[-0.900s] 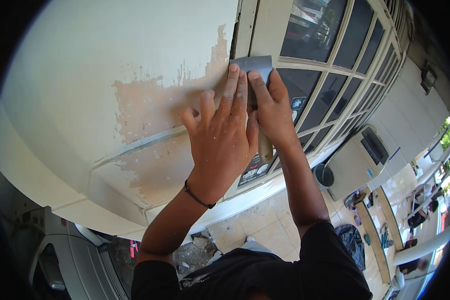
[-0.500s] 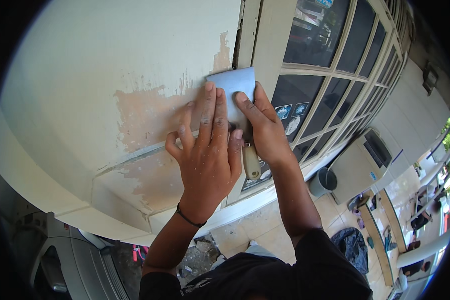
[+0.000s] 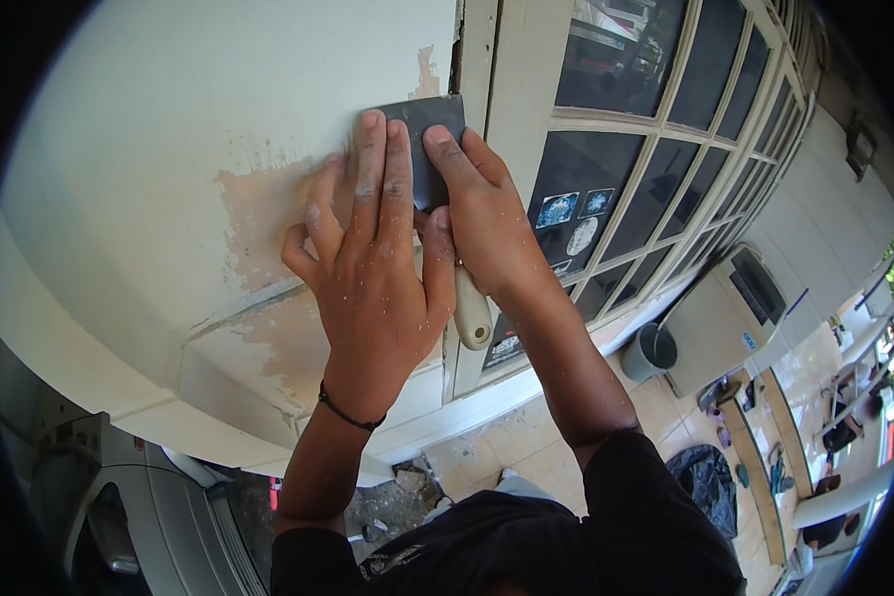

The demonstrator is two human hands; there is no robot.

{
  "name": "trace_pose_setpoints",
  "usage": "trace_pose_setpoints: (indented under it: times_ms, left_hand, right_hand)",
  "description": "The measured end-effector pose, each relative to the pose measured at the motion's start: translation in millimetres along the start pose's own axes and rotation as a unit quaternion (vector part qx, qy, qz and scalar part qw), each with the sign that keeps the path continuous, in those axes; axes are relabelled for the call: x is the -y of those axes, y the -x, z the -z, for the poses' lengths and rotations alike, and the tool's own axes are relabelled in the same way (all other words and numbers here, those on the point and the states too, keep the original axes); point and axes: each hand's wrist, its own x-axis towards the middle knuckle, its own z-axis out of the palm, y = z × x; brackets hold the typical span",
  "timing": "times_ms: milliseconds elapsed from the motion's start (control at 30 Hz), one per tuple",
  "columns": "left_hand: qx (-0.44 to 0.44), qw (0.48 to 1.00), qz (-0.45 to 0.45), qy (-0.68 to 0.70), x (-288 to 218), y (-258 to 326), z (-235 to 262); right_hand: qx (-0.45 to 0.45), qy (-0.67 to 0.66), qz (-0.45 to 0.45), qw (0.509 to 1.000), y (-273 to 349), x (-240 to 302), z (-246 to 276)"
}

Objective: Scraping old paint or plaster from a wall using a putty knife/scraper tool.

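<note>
A wide scraper [image 3: 425, 169] with a grey metal blade and a cream handle lies against the off-white painted wall [image 3: 159, 129], its blade edge upward. My right hand [image 3: 482, 204] grips it where blade and handle meet, thumb on the blade's face. My left hand [image 3: 372, 248] presses two long fingers flat on the blade's left part; its other fingers are spread, and the thumb rests near my right hand. Pinkish-tan patches [image 3: 258, 214] show where paint is off the wall, left of my hands. White specks dot both hands.
Right of the blade stands a cream door frame [image 3: 517, 79] with dark glass panes. Beyond it are a grey bucket [image 3: 650, 353], a pale boxy appliance [image 3: 725, 323] and a black plastic bag [image 3: 703, 487]. A grey car [image 3: 149, 507] is at lower left, beside rubble [image 3: 407, 482].
Both hands and the scraper have moved up and to the left along the wall. The blade, bright and pale before, now looks dark grey.
</note>
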Motion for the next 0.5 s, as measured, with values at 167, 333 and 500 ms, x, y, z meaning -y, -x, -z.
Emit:
trace_pose_setpoints:
  times_ms: [167, 333, 500]
  left_hand:
    - [-0.006, 1.0, 0.007, 0.022, -2, 10, -6]
    - [-0.024, 1.0, -0.006, -0.006, -1, -1, -2]
    - [-0.016, 1.0, 0.009, 0.024, -2, 2, -7]
  right_hand:
    - [-0.01, 0.029, 0.021, 0.999, 3, -14, 4]
    - [-0.004, 0.02, 0.001, 1.0, 0, 3, 3]
    - [-0.063, 0.056, 0.061, 0.995, -1, -2, 2]
